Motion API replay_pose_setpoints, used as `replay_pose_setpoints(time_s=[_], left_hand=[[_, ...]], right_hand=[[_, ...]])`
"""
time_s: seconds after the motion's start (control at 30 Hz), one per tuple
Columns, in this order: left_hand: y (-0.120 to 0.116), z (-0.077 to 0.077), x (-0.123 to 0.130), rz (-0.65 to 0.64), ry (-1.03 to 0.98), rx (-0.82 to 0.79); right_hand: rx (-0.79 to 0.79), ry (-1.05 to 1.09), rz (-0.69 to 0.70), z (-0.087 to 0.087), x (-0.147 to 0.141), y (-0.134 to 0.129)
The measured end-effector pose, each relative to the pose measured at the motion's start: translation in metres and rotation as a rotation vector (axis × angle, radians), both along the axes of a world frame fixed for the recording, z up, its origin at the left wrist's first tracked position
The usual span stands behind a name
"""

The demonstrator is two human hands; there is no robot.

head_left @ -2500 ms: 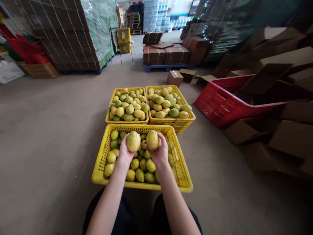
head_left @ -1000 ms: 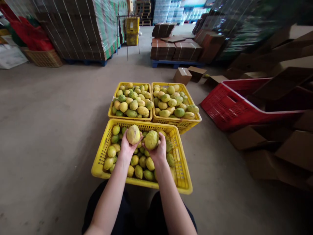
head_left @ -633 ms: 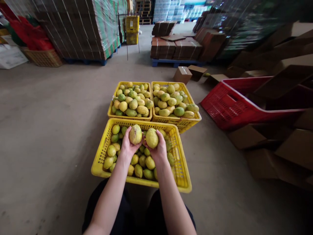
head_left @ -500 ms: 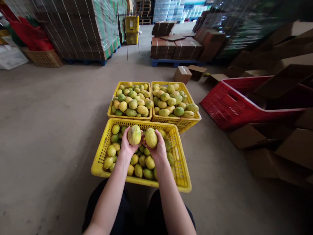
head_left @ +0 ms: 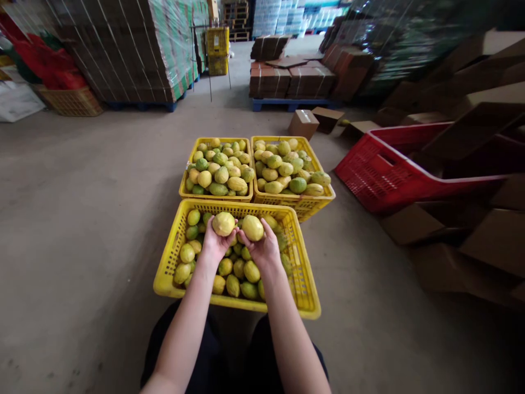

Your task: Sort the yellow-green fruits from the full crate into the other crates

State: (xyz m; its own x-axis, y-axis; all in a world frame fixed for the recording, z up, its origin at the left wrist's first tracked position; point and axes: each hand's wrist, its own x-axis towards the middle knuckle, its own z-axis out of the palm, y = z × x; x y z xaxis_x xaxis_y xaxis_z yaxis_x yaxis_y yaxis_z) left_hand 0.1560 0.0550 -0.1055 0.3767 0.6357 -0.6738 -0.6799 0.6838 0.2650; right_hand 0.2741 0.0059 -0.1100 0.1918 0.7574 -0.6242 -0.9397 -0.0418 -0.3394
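Note:
My left hand (head_left: pixel 215 247) is closed round a yellow papaya (head_left: pixel 223 224), its rounded end turned up towards me. Beside it my right hand (head_left: pixel 264 250) holds a second yellow papaya (head_left: pixel 252 229), fingers beneath and thumb along the right side. Both hands are above the near yellow crate (head_left: pixel 308 298), close together with their fingertips almost meeting. Inside that crate lie several green and yellow papayas (head_left: pixel 251 271), partly hidden by my hands and forearms.
Two more yellow crates, left (head_left: pixel 184 186) and right (head_left: pixel 314 205), filled with papayas, stand just beyond the near one. A red crate (head_left: pixel 361 175) and cardboard boxes (head_left: pixel 430 219) lie to the right. Bundled flat cartons (head_left: pixel 311 79) sit on a blue pallet (head_left: pixel 279 104) farther back.
Both papayas have been turned in my hands, the left one now showing its end. My right-hand fingers have opened out somewhat under their fruit. The view has shifted slightly.

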Motion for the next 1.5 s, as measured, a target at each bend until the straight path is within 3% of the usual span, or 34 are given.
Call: replay_pose_setpoints(time_s=[0.2, 0.5, 0.7, 0.87, 1.0, 1.23, 1.4, 1.5], left_hand=[[0.002, -0.004, 0.001, 0.016, -0.025, -0.046], [0.002, -0.003, 0.001, -0.002, 0.019, -0.018], [0.0, -0.001, 0.004, 0.004, 0.044, 0.004], [-0.001, -0.006, 0.008, 0.054, 0.095, 0.063], [-0.001, -0.011, 0.009, 0.07, 0.183, 0.152], [-0.009, -0.008, 0.012, 0.321, 0.359, 0.335], [-0.018, 0.01, 0.011, 0.373, 0.365, 0.583], [-0.019, 0.01, 0.008, 0.297, 0.556, 0.748]], right_hand=[[-0.04, 0.136, 0.012, -0.002, 0.0, 0.001], [-0.085, 0.169, -0.058, 0.001, -0.002, 0.003], [-0.082, 0.185, -0.077, -0.009, 0.001, 0.004], [-0.044, 0.026, -0.167, -0.017, 0.0, 0.007], [-0.023, -0.06, -0.171, -0.011, -0.002, 0.007], [-0.029, -0.186, -0.049, -0.003, -0.003, 0.004], [0.022, -0.539, -0.14, -0.007, -0.007, -0.002], [0.1, -0.801, -0.181, -0.01, -0.008, -0.004]])
